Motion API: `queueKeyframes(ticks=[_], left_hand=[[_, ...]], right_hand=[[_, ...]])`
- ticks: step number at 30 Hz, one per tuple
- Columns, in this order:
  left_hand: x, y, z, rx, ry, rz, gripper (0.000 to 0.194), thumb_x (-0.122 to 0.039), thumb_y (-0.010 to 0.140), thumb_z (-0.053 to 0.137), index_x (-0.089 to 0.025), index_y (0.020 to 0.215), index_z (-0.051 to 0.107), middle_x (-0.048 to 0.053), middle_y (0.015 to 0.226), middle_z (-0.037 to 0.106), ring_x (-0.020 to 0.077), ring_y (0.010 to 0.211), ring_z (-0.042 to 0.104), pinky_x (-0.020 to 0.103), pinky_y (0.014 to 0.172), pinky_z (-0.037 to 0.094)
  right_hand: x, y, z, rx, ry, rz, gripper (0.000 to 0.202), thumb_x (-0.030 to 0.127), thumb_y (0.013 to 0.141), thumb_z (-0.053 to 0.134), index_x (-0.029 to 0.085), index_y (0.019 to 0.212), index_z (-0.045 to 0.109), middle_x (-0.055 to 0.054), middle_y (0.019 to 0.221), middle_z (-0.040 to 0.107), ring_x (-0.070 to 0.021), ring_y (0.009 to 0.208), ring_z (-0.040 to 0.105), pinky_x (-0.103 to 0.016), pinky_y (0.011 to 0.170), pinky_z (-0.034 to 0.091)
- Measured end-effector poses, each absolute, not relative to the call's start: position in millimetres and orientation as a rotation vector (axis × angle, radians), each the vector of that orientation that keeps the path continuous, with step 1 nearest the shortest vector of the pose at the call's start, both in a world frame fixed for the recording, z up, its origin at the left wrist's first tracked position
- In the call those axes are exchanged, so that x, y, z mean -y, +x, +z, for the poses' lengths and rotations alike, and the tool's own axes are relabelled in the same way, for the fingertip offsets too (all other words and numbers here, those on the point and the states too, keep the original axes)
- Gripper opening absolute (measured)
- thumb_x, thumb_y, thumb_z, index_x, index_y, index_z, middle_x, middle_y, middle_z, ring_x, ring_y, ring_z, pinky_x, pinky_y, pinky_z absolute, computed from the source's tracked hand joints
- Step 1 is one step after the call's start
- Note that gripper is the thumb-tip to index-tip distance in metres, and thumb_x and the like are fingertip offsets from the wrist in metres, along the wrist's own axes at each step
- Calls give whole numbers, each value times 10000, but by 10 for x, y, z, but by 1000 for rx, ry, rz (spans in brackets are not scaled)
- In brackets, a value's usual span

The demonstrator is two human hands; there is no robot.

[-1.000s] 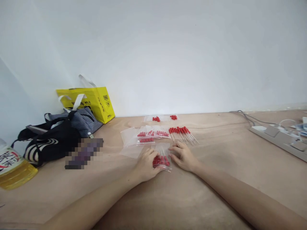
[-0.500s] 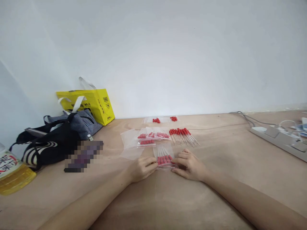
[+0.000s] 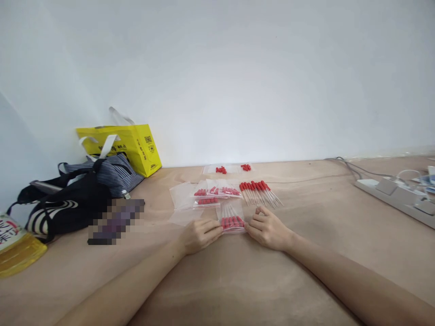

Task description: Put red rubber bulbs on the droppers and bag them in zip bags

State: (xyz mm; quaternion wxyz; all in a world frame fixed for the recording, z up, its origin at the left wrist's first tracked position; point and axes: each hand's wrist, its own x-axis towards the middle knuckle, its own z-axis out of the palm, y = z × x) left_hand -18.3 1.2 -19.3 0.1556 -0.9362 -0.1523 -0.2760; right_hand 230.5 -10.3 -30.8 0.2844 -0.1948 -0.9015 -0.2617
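A small clear zip bag (image 3: 232, 228) lies flat on the table between my hands, its zip edge towards me. Inside are several red-tipped white sticks (image 3: 231, 222), red ends nearest me. My left hand (image 3: 201, 235) pinches the bag's near left corner with closed fingers. On the other side, my right hand (image 3: 267, 228) grips the near right corner, fingers curled. Just beyond, filled zip bags (image 3: 219, 192) overlap in a pile, with flat clear bags (image 3: 181, 197) to their left. Loose red-tipped sticks (image 3: 260, 192) lie fanned out to the right.
Farther back, near the wall, lie more bagged red-tipped sticks (image 3: 234, 169). At left stand a yellow carrier bag (image 3: 136, 149), a striped bag (image 3: 118, 172), a black bag (image 3: 78, 208) and a bottle of yellow liquid (image 3: 23, 253). A white power strip (image 3: 394, 199) with cables is at right.
The near edge of the bag, loose and curved before, now lies straighter and flatter. My right hand has shifted slightly, its thumb and fingers drawn closer together at the corner.
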Motion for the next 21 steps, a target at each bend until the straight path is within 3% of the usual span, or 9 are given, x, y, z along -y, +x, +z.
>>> queueKeyframes(ticks=[5, 12, 21], left_hand=[[-22, -196, -221, 495, -2714, -806, 186, -184, 839, 424, -178, 809, 607, 45, 721, 637, 116, 629, 594, 236, 602, 487], [-2, -247, -221, 528, -2595, -834, 176, -170, 831, 442, -194, 849, 615, 32, 761, 658, 111, 667, 614, 211, 596, 496], [-8, -252, -193, 463, -2520, -883, 186, -146, 839, 431, -188, 860, 611, 24, 795, 668, 107, 709, 631, 188, 615, 518]], right_hand=[[128, 2300, -257, 2408, -451, -756, 325, 61, 846, 346, 164, 635, 570, 3, 549, 513, -112, 577, 417, -307, 688, 314], [126, 2351, -268, 2328, -504, -760, 268, 67, 848, 361, 170, 748, 587, 17, 558, 531, -104, 560, 431, -330, 722, 319], [88, 2372, -294, 2350, -497, -772, 289, 95, 857, 351, 185, 694, 571, 22, 573, 536, -104, 590, 431, -333, 784, 308]])
